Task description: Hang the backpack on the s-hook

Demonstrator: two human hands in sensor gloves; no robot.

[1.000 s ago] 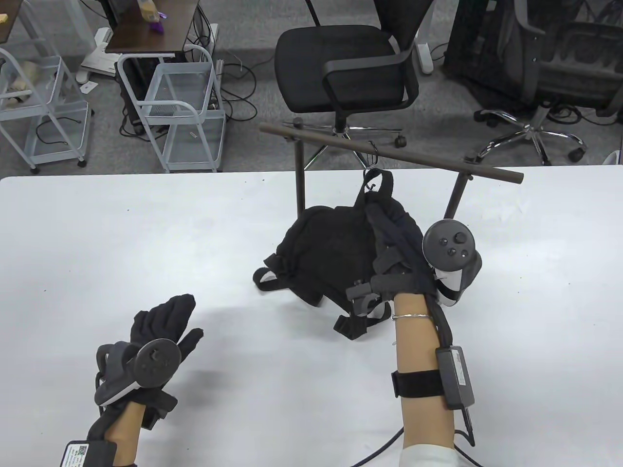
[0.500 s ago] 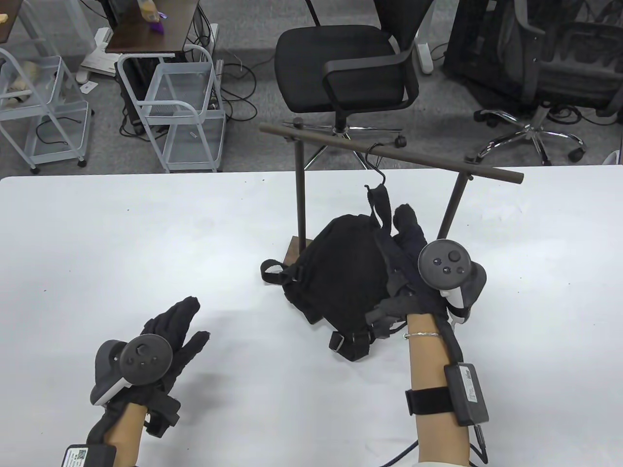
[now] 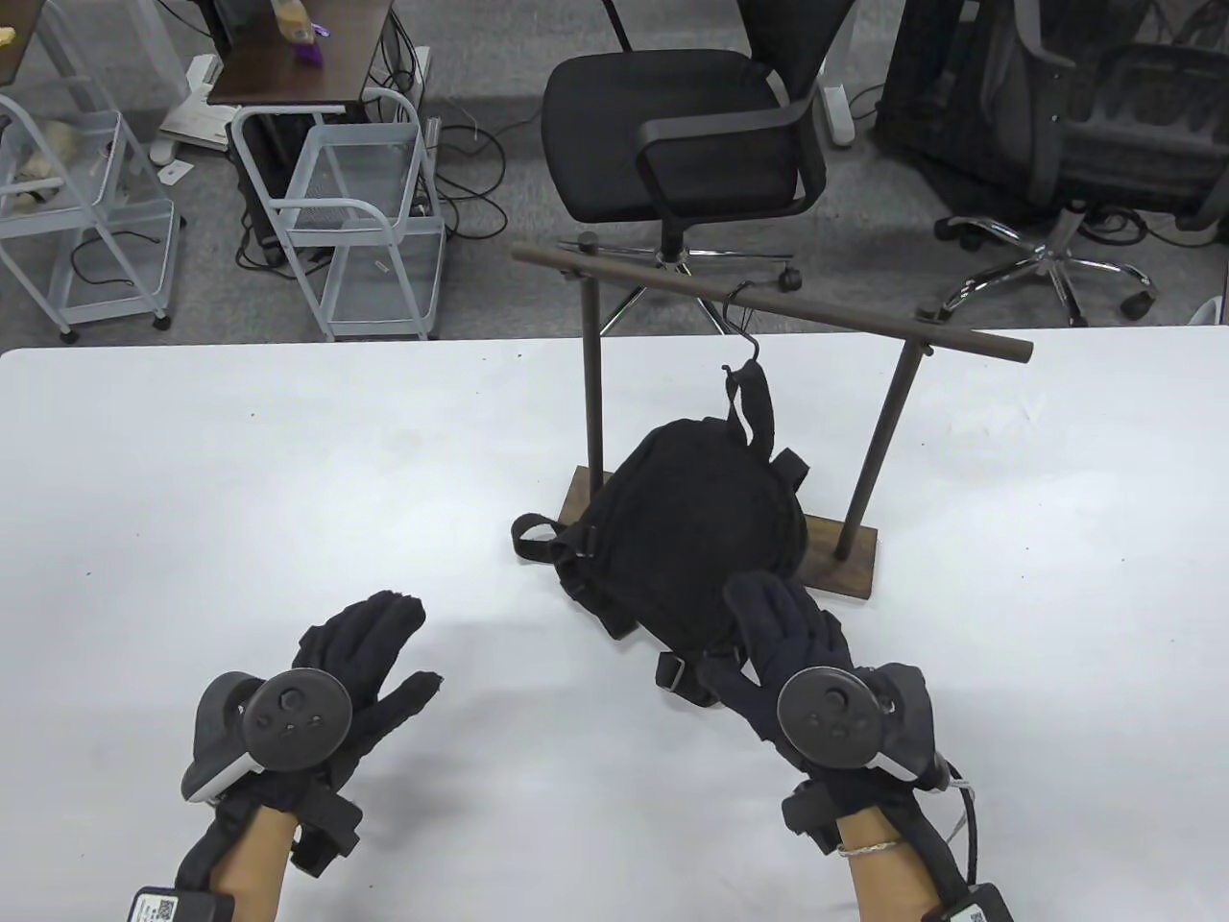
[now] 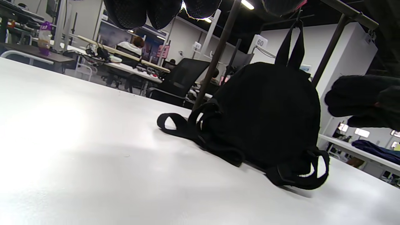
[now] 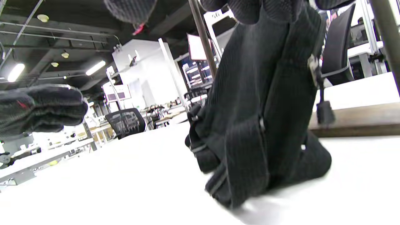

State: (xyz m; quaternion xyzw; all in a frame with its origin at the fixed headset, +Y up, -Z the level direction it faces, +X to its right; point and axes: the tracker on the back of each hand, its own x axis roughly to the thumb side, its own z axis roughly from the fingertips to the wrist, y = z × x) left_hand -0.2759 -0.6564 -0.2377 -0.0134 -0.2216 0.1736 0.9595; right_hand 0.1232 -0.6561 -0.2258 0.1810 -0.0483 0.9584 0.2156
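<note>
Black backpack (image 3: pixel 701 519) hung by its loop on the s-hook (image 3: pixel 744 336); both hands, left hand (image 3: pixel 355 663) and right hand (image 3: pixel 787 653), were open and empty, so the job looked done.

Cloth, wood and dark metal on a smooth white table

The backpack (image 3: pixel 696 519) is black matt cloth with a ribbed, slightly rough weave, and its straps are flat woven webbing. The s-hook (image 3: pixel 744 331) at 12 o'clock from it looks like thin dark metal wire. The rack (image 3: pixel 768 307) has matt dark brown bars and a brown wooden base (image 3: pixel 845 557) with visible grain. Both gloves, left hand (image 3: pixel 360 663) and right hand (image 3: pixel 787 643), are black knitted cloth. The table (image 3: pixel 240 480) is smooth, white, lightly shiny.
</note>
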